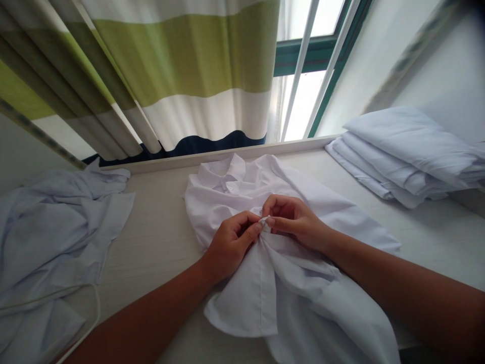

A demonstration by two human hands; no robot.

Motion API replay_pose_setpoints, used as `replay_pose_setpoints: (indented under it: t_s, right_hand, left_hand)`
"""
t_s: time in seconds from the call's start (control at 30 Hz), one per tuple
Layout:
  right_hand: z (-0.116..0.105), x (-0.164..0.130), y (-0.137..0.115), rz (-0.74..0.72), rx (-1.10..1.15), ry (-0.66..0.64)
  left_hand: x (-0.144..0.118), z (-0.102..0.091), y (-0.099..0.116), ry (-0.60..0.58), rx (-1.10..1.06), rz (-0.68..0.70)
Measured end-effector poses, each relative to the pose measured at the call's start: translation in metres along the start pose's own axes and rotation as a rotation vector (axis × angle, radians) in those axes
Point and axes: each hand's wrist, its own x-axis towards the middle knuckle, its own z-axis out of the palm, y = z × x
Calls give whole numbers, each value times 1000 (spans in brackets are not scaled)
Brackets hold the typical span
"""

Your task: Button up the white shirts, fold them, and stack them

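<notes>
Midway: left hand (231,242) and right hand (293,220) pinch white shirt (303,283) placket mid-chest; collar button closed, lower front still open.

I face a pale wooden table (159,237) pushed against a window (303,101) with a green frame. Bright daylight comes through the glass. A curtain (182,65) striped green, white and dark blue hangs on my left. White walls (447,76) close the right side.
</notes>
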Motion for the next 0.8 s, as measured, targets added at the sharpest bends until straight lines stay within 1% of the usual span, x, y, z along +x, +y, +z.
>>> replay_pose_setpoints:
  t_s: [0.2, 0.6, 0.8]
  right_hand:
    - [-1, 0, 1, 20, 25, -8]
    - [1, -2, 1, 9, 31, -20]
    - [0, -2, 2, -16, -10, -47]
  left_hand:
    - [-2, 2, 1, 32, 26, -1]
    - [-3, 3, 2, 32, 39, 28]
    - [0, 0, -1, -10, 12, 46]
